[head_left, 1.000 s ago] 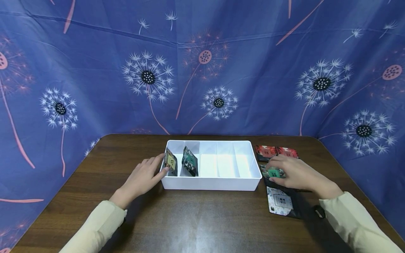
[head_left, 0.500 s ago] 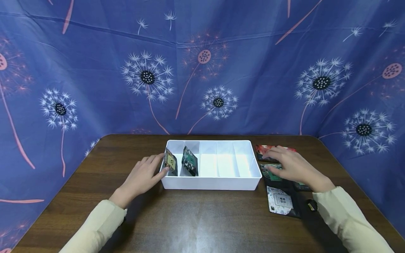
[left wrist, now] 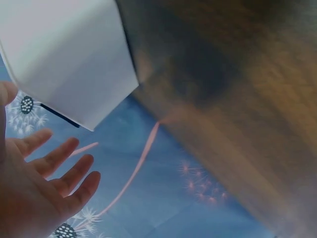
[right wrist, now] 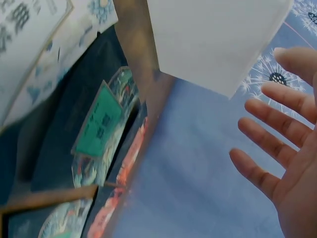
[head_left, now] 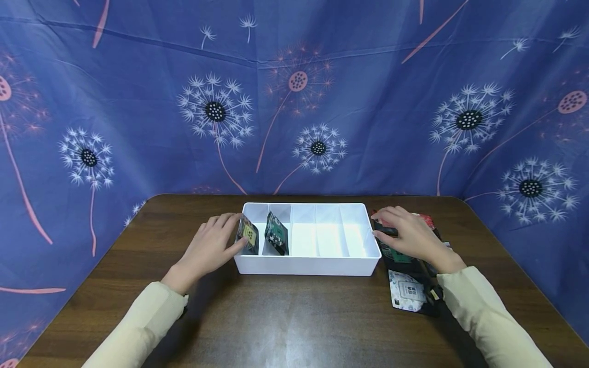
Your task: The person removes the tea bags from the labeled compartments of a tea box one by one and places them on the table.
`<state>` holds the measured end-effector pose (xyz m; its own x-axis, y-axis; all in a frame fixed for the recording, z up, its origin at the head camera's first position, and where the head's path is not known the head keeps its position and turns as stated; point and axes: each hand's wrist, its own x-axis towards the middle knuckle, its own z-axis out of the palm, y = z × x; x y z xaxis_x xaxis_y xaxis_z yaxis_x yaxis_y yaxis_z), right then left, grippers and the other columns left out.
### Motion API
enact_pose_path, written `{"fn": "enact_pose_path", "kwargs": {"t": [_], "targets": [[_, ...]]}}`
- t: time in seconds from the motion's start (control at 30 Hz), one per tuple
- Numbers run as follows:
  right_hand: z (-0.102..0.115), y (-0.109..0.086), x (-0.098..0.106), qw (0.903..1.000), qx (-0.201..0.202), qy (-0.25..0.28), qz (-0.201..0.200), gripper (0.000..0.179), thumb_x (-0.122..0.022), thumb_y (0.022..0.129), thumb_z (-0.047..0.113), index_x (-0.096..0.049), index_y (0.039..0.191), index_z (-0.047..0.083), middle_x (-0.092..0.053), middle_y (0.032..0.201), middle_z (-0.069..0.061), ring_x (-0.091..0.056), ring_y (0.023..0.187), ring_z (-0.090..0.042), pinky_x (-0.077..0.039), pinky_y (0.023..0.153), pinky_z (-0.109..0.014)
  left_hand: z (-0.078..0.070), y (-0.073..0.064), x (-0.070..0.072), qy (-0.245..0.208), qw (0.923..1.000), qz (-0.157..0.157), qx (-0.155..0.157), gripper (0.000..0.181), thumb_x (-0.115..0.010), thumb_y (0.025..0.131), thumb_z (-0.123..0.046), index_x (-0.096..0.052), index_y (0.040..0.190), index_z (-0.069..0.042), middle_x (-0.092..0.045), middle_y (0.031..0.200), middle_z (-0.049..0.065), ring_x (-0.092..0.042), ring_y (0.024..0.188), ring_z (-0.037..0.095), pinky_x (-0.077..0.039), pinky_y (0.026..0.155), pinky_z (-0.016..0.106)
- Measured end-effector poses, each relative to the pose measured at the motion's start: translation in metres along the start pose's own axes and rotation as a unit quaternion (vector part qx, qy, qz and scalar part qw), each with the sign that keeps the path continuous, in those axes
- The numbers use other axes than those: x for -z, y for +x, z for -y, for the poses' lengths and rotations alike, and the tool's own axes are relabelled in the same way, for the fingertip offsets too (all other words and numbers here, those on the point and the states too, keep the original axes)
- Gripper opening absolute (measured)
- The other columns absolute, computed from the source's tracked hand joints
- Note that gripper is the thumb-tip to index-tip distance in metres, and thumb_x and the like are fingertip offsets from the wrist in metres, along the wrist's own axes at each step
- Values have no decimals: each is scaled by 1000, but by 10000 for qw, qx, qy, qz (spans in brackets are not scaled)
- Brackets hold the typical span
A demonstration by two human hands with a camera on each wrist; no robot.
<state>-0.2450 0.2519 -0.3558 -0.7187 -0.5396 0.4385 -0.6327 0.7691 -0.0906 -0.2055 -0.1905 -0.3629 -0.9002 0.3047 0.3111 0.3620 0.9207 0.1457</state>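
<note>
A white box with compartments [head_left: 306,267] stands on the table. In its leftmost compartment a dark sachet with a yellow label [head_left: 249,236] leans upright; the neighbouring compartment holds a sachet with a green label [head_left: 276,235]. My left hand [head_left: 207,250] is at the box's left end, fingertips at the rim beside the yellow-labelled sachet; contact cannot be told. The left wrist view shows its fingers spread, holding nothing. At the box's right end is my right hand [head_left: 409,236], fingers extended by the rim and nothing in its grasp. It partly covers the sachets below it.
Right of the box lie more sachets: red ones [head_left: 425,220] at the back, green ones [right wrist: 99,124] in the middle, and a white one [head_left: 407,291] in front. A blue dandelion-print cloth [head_left: 294,102] hangs behind the brown table [head_left: 294,317].
My right hand has let go of a green sachet, lifted off the pile and moved left to the box's right end. The left hand has stayed nearly still.
</note>
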Motion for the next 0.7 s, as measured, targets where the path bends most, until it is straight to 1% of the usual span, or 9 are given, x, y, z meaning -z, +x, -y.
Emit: {"fn": "enact_pose_path", "kwargs": {"t": [0.17, 0.3, 0.4, 0.57, 0.7], "targets": [[4, 5, -8, 9996, -279, 61, 64, 37, -66, 82, 31, -61, 112, 10, -60, 112, -8, -55, 93, -21, -48, 69, -42, -7, 8, 4, 34, 9993, -187, -309, 54, -56, 86, -44, -49, 130, -13, -51, 127, 10, -46, 117, 34, -38, 91, 52], [7, 8, -17, 9985, -520, 81, 137, 42, -63, 84, 34, -59, 116, 7, -57, 119, -11, -53, 100, -26, -46, 78, -46, -16, 12, 5, 14, 9987, -188, -472, 50, -55, 87, -42, -51, 128, -15, -52, 127, 8, -47, 117, 33, -38, 91, 50], [9, 9, -23, 9980, -609, 87, 115, 45, -63, 84, 36, -58, 117, 6, -55, 122, -13, -51, 106, -30, -44, 84, -49, -20, 15, 3, -8, 9981, -208, -574, 48, -54, 88, -42, -52, 128, -15, -52, 127, 7, -47, 117, 32, -39, 91, 50], [12, 10, -31, 9976, -681, 100, 51, 47, -61, 85, 38, -57, 118, 5, -51, 127, -14, -50, 108, -32, -43, 84, -49, -26, 19, 1, 19, 9963, -366, -773, 47, -58, 86, -39, -53, 126, -15, -54, 125, 7, -48, 115, 30, -40, 91, 49], [14, 11, -32, 9957, -894, 141, 185, 50, -58, 86, 41, -55, 121, 5, -47, 132, -15, -48, 112, -34, -43, 85, -51, -32, 24, -1, 80, 9944, -499, -931, 44, -61, 85, -36, -56, 123, -14, -56, 123, 7, -50, 113, 29, -41, 89, 48]]}}
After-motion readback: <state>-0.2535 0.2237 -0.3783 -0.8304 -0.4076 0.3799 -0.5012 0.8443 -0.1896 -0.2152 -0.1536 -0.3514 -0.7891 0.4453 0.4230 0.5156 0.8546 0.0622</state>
